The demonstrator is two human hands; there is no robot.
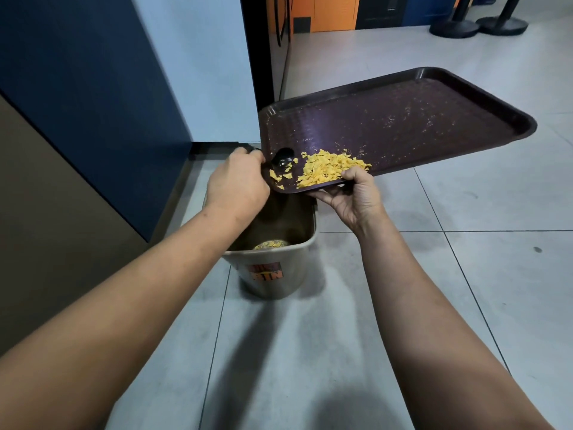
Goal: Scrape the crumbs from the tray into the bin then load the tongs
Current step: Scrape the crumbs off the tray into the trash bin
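Note:
A dark brown tray (403,119) is held tilted over a beige bin (273,280) on the floor, its near left corner lowest above the bin's mouth. A pile of yellow crumbs (328,170) lies at that low corner. My right hand (350,200) grips the tray's near edge, thumb on top beside the pile. My left hand (235,184) grips black tongs (282,160), whose tip rests on the tray just left of the crumbs. Some crumbs (271,244) lie inside the bin.
A blue and brown wall panel (77,119) runs along the left, close to the bin. A dark doorframe (263,57) stands behind the tray. Grey floor tiles (449,274) stretch to the right, and black stanchion bases (477,26) sit far back right.

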